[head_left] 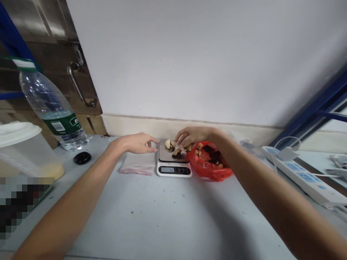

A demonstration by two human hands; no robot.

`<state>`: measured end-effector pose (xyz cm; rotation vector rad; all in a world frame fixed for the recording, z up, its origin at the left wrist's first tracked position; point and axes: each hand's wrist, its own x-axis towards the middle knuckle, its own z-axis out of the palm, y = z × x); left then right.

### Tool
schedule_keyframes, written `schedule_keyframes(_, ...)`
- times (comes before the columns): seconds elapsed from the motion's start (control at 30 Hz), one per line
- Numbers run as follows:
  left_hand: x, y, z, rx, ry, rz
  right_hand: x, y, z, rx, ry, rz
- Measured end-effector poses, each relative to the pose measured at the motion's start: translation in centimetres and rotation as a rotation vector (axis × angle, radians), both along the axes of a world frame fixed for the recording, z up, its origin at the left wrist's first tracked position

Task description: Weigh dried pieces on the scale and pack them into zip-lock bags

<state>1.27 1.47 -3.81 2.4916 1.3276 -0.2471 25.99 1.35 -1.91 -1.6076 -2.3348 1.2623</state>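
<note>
A small white kitchen scale [173, 165] with a steel platform stands on the table near the wall, its display lit. Several pale and dark dried pieces [173, 147] lie on the platform. My right hand [191, 136] hovers over them, fingers curled down in a pinch on the pieces. My left hand [137, 142] rests at the scale's left edge, fingers bent loosely, above a clear zip bag [135, 165] lying flat. An open red plastic bag [210, 160] of the same dried pieces sits right of the scale.
A clear water bottle [51, 108] leans at the left, its black cap [82, 157] lying beside it. A lidded plastic tub [21, 151] stands at the far left. A white power strip [303, 177] with cables runs along the right. The wall is close behind.
</note>
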Motion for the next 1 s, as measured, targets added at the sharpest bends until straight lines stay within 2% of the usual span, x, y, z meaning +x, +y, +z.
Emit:
schedule_keyframes(0.17, -0.2, 0.1, 0.0, 0.000, 0.013, 0.007, 0.8, -0.4, 1.1, 0.194, -0.115, -0.015)
schedule_keyframes(0.43, -0.2, -0.7, 1.1, -0.048, 0.085, 0.005, 0.8, -1.0, 2.3, 0.252, -0.174, -0.014)
schedule_keyframes(0.57, -0.1, -1.0, 1.6, -0.084, 0.125, 0.041, 0.2, -1.5, 2.6, 0.278, -0.131, -0.048)
schedule_keyframes(0.7, -0.4, -0.8, 1.6, -0.096, 0.122, 0.046, -0.4, -1.5, 2.4, 0.248, -0.097, -0.081)
schedule_keyframes(1.0, -0.5, -0.8, 1.8, -0.112, 0.113, 0.047, -1.4, -0.5, 1.0, 0.252, -0.038, -0.053)
